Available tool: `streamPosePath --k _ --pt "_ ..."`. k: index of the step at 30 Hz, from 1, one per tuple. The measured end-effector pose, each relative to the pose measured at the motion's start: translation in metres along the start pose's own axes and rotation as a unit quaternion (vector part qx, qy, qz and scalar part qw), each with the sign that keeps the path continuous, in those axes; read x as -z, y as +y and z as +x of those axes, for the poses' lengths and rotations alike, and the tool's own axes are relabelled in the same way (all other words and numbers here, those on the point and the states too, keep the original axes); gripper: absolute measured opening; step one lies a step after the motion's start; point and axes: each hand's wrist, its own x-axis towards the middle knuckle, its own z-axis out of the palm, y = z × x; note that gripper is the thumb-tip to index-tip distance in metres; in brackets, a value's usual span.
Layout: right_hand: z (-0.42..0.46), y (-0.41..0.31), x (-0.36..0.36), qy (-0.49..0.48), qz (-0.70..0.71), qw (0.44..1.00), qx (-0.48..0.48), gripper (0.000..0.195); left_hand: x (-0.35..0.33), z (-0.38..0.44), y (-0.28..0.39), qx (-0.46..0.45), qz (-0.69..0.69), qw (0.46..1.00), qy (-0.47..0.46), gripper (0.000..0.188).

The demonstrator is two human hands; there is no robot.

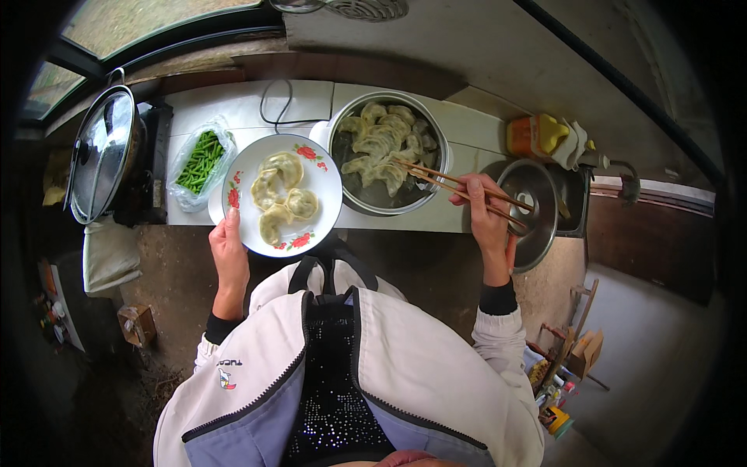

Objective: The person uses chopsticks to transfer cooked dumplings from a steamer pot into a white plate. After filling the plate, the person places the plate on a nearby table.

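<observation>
My left hand grips the near-left rim of a white plate printed with red flowers. Several dumplings lie on that plate. In my right hand is a pair of wooden chopsticks, pointing left over a round metal steamer pot. Their tips reach the dumplings heaped inside the pot; whether they pinch one cannot be made out. The plate is held just left of the pot, partly in front of a white piece below its rim.
Left of the plate, cut green beans sit in a clear plastic bag. A wok with a glass lid stands farther left. A steel basin rests by the sink at right, near a yellow-orange container. A black cable crosses the tiled counter.
</observation>
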Motion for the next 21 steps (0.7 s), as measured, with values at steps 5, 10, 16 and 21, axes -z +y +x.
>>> streamPosePath --k 5,10,16,21 --pt "0.021 -0.005 -0.016 -0.077 -0.026 0.995 0.058 0.026 0.002 0.001 -0.001 -0.01 0.011 1.0 0.006 0.037" --pt "0.039 -0.019 -0.028 -0.136 -0.088 0.985 0.064 0.024 0.005 0.0 -0.001 -0.001 0.012 1.0 0.003 0.037" --pt "0.06 -0.035 -0.037 -0.189 -0.15 0.967 0.084 0.023 0.001 -0.003 0.001 -0.006 0.01 1.0 0.018 0.037" --pt "0.07 -0.055 -0.048 -0.228 -0.18 0.952 0.095 0.02 0.008 -0.003 -0.003 -0.003 0.011 1.0 0.01 0.037"
